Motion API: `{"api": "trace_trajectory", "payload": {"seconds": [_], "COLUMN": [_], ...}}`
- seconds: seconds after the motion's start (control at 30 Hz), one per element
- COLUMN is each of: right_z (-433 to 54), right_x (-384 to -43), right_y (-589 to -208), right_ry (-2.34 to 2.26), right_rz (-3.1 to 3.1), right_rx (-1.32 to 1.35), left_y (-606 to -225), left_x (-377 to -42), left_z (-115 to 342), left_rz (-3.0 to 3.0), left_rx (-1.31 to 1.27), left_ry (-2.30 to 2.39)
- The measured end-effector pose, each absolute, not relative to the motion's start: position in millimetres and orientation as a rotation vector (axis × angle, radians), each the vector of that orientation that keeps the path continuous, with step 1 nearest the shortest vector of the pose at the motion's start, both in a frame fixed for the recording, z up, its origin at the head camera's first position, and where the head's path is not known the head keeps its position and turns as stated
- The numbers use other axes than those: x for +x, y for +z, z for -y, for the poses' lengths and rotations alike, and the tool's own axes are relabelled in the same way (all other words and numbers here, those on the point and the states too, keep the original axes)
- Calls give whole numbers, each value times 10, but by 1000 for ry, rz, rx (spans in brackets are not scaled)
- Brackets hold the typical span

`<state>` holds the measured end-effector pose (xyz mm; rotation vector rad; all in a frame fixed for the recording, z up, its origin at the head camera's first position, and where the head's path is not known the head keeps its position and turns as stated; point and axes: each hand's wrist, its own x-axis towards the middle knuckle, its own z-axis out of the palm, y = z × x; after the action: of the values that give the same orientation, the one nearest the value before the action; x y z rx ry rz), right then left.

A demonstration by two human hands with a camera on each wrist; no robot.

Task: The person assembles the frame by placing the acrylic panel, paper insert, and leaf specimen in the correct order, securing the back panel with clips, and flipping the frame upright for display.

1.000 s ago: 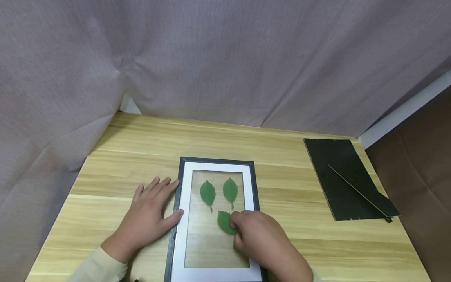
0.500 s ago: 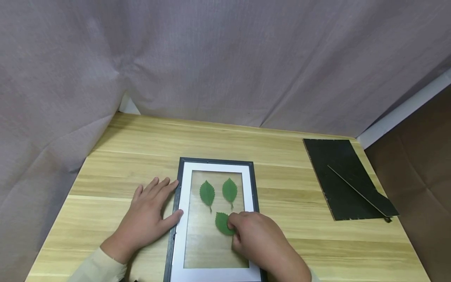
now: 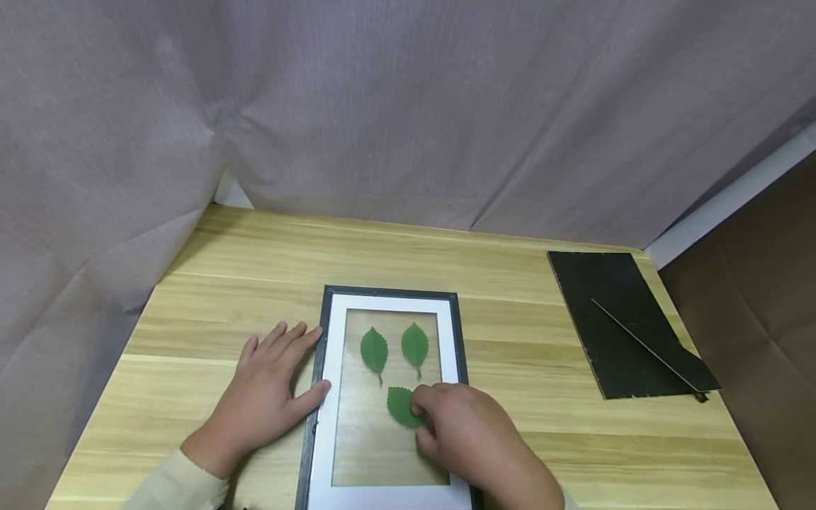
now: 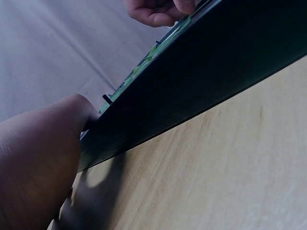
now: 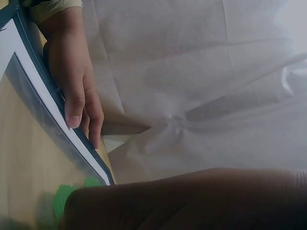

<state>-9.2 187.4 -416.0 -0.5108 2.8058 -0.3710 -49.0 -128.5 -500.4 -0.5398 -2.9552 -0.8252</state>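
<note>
A greyish-mauve curtain (image 3: 408, 113) hangs behind a pale wood-grained worktop (image 3: 255, 262), and brown fabric (image 3: 752, 326) drops beyond its right edge. At the near side lies a black picture frame (image 3: 390, 290) with a white mat (image 3: 390, 303) around a clear pane (image 3: 376, 450). Two green leaves with toothed edges, the upper left leaf (image 3: 374, 349) and the upper right leaf (image 3: 415, 345), lie side by side on the pane, stems toward the person. Below them is the lower leaf (image 3: 400, 407), turned sideways; the right hand (image 3: 472, 435) pinches its right end, so that grip is narrow, between thumb and forefinger. The left hand (image 3: 268, 389) has a wide grip, fingers spread, its thumb and a fingertip touching the frame's left side. A light sleeve (image 3: 181, 482) covers that wrist. Well apart, at far right, rests a black panel (image 3: 599, 304).
</note>
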Motion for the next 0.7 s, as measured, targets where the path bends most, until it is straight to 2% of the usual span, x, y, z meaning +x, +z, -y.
{"api": "trace_trajectory", "payload": {"seconds": [0.33,0.7], "right_z": [-2026,-2402], "right_x": [-112,-214], "right_y": [-4043,-4001], "right_ry": [-371,-476], "right_rz": [-2893,-3010], "right_rx": [-432,-343], "left_y": [-5016,-5012], "left_x": [-490,-494], "left_z": [1291,1283], "left_rz": [2942,2937], "left_rx": [-540,-542], "left_ry": [-811,-817]}}
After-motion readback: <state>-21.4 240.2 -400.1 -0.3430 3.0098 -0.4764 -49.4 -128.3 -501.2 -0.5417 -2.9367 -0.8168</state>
